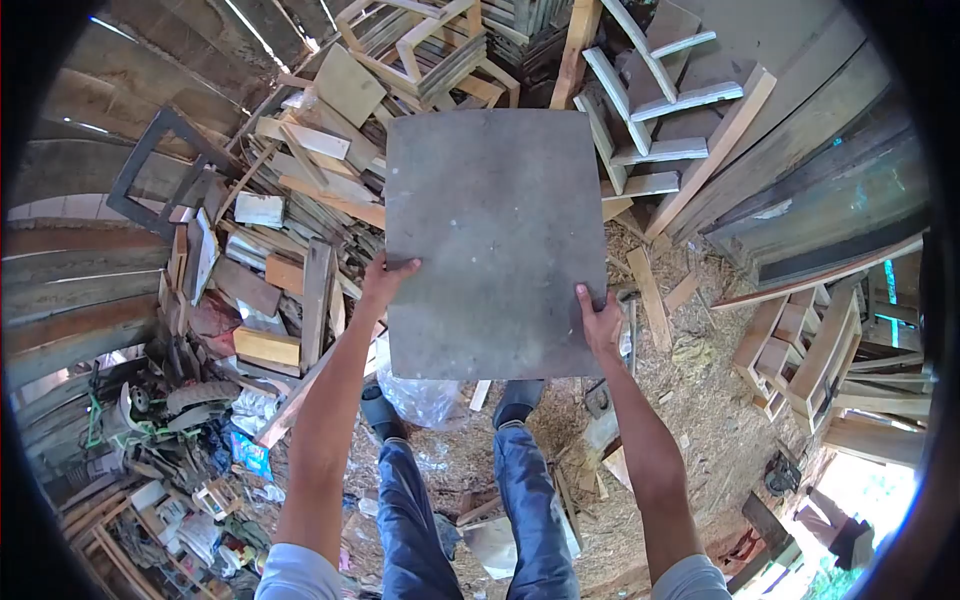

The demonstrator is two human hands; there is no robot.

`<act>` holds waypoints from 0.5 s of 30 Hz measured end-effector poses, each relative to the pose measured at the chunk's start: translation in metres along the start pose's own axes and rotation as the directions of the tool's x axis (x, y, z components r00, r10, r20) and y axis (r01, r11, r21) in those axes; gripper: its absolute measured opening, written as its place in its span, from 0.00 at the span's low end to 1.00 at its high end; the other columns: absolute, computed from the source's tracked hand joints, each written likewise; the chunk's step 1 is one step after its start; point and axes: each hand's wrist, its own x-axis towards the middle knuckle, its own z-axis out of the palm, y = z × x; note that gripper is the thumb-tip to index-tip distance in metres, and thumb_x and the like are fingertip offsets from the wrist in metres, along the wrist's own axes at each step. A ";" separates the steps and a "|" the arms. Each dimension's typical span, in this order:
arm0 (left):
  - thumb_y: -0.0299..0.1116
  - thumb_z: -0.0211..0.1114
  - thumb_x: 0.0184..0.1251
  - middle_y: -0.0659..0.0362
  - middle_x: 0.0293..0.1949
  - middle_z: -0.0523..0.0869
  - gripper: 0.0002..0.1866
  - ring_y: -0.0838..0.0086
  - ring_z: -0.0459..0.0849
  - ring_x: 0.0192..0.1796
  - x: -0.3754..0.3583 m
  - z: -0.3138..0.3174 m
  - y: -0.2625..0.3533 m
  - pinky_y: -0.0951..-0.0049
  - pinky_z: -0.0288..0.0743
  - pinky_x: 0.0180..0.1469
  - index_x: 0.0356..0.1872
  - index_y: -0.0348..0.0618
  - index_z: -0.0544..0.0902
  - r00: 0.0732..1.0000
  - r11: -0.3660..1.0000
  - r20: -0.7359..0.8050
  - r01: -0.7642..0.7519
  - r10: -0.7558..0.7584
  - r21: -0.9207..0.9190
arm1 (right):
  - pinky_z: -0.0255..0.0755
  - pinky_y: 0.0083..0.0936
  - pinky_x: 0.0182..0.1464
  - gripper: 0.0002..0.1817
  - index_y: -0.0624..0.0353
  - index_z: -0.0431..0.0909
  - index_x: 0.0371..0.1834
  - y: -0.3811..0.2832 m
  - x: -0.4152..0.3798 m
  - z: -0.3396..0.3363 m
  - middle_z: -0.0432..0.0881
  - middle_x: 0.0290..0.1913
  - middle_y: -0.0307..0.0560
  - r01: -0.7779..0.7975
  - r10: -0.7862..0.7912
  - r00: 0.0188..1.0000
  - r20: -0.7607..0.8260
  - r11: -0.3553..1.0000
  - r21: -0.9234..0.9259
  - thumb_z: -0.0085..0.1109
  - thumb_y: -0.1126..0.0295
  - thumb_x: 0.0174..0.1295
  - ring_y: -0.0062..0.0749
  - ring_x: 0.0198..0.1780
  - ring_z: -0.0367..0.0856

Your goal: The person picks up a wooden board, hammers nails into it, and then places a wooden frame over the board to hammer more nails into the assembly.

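Note:
A large grey-brown rectangular board (490, 240) is held up in front of my body, its broad face toward the camera. My left hand (385, 282) grips its left edge, the thumb lying on the face and the fingers hidden behind. On the right edge, lower down, my right hand (600, 320) holds it the same way, thumb on the face. Below the board are my legs in blue trousers (420, 520) and my dark shoes (383, 412), with a clear plastic bag (415, 395) between them, partly covered by the board.
Wood scraps (270, 265) are piled at the left, wooden frames (430, 55) behind the board. White-edged slats (660, 110) lean at the upper right. Wooden boxes (800, 350) stand at the right. Sawdust and offcuts cover the floor (650, 400); clutter (190, 510) lies lower left.

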 end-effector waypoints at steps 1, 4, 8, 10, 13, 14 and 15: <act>0.43 0.76 0.51 0.55 0.48 0.83 0.33 0.70 0.80 0.51 0.007 0.005 -0.007 0.68 0.72 0.54 0.55 0.36 0.76 0.999 0.999 -0.047 -0.013 0.015 0.041 | 0.75 0.40 0.43 0.31 0.71 0.77 0.42 0.005 0.005 0.001 0.82 0.36 0.64 0.013 -0.013 1.000 -0.003 1.000 0.004 0.64 0.47 0.56 0.55 0.39 0.83; 0.43 0.76 0.51 0.53 0.49 0.83 0.34 0.69 0.80 0.51 0.006 0.016 -0.005 0.70 0.71 0.55 0.56 0.35 0.74 0.999 0.998 -0.032 -0.043 0.042 -0.051 | 0.73 0.41 0.46 0.33 0.71 0.76 0.45 0.018 0.016 0.001 0.81 0.40 0.66 0.020 -0.019 0.999 0.029 1.000 -0.016 0.64 0.46 0.56 0.57 0.43 0.81; 0.41 0.75 0.54 0.52 0.53 0.80 0.35 0.67 0.77 0.54 0.005 0.018 -0.018 0.70 0.70 0.56 0.60 0.37 0.71 0.987 0.990 -0.111 -0.111 0.120 0.085 | 0.67 0.43 0.57 0.40 0.71 0.66 0.60 0.022 0.020 0.004 0.73 0.54 0.70 0.048 -0.059 0.991 0.117 0.994 0.096 0.62 0.46 0.58 0.59 0.56 0.73; 0.41 0.75 0.52 0.48 0.58 0.74 0.39 0.60 0.73 0.59 -0.007 0.030 -0.027 0.65 0.67 0.60 0.63 0.37 0.68 0.925 0.939 -0.247 -0.223 0.289 0.263 | 0.65 0.43 0.60 0.41 0.70 0.61 0.64 0.022 0.018 0.004 0.70 0.58 0.70 0.086 -0.098 0.990 0.104 0.989 0.121 0.61 0.46 0.59 0.60 0.59 0.70; 0.40 0.76 0.48 0.45 0.70 0.57 0.47 0.48 0.60 0.68 -0.030 0.043 -0.003 0.55 0.58 0.67 0.68 0.39 0.60 0.776 0.731 -0.258 -0.348 0.576 0.587 | 0.61 0.42 0.65 0.44 0.68 0.54 0.68 0.018 0.020 0.000 0.66 0.62 0.70 0.146 -0.159 0.983 0.096 0.981 0.131 0.59 0.47 0.61 0.59 0.63 0.66; 0.40 0.75 0.49 0.46 0.70 0.57 0.46 0.49 0.59 0.69 -0.039 0.048 0.007 0.54 0.56 0.68 0.69 0.39 0.59 0.779 0.581 -0.067 -0.405 0.624 0.706 | 0.59 0.42 0.66 0.44 0.68 0.52 0.69 0.017 0.020 -0.002 0.65 0.63 0.70 0.159 -0.172 0.977 0.123 0.981 0.110 0.59 0.48 0.61 0.59 0.65 0.65; 0.41 0.73 0.51 0.47 0.71 0.56 0.46 0.50 0.59 0.70 -0.046 0.054 0.012 0.53 0.55 0.69 0.70 0.40 0.58 0.769 0.409 0.127 -0.464 0.627 0.786 | 0.59 0.42 0.66 0.44 0.68 0.52 0.69 0.017 0.021 -0.003 0.65 0.63 0.70 0.166 -0.180 0.975 0.127 0.980 0.114 0.59 0.48 0.61 0.59 0.65 0.65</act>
